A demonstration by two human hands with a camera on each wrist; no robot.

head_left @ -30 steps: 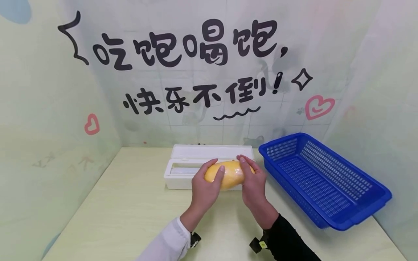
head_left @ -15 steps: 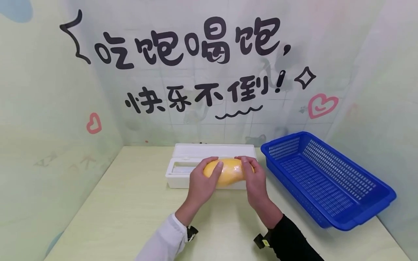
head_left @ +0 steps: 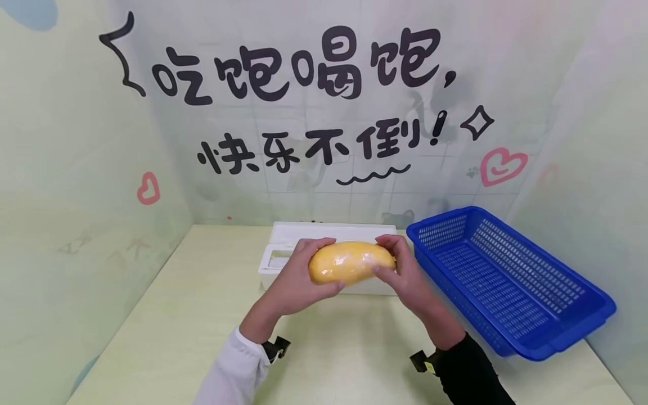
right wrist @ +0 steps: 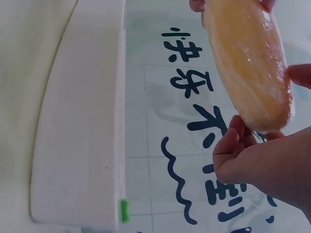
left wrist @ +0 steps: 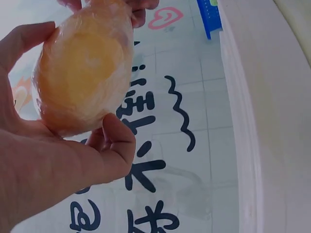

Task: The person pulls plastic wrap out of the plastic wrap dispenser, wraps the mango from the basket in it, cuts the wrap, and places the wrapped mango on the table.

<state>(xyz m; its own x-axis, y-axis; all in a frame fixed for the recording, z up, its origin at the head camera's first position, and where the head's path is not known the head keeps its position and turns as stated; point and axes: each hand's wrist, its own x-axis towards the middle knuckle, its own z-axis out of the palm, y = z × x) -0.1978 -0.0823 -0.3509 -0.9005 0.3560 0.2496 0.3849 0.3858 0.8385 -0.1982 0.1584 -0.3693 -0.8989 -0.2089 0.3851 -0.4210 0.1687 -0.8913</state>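
Observation:
A yellow mango (head_left: 350, 262) wrapped in shiny clear film is held up between both hands, lying lengthwise from left to right. My left hand (head_left: 288, 286) grips its left end, fingers over the top and thumb underneath. At the other end, my right hand (head_left: 414, 280) grips it with the thumb on the near side. Wrinkled film on the mango (left wrist: 85, 68) shows up close in the left wrist view. Behind the hands stands a long white box (head_left: 334, 231) with its lid raised; hands and mango hide part of its front.
A blue plastic basket (head_left: 498, 281) with perforated sides sits at the right of the pale wooden table (head_left: 152, 315). A printed backdrop (head_left: 304, 34) with black lettering rises behind the table and along both sides.
Both wrists have swung outward, and the thumbs have moved down from the mango's face to its lower side, so more of the mango shows. Basket and box stay put.

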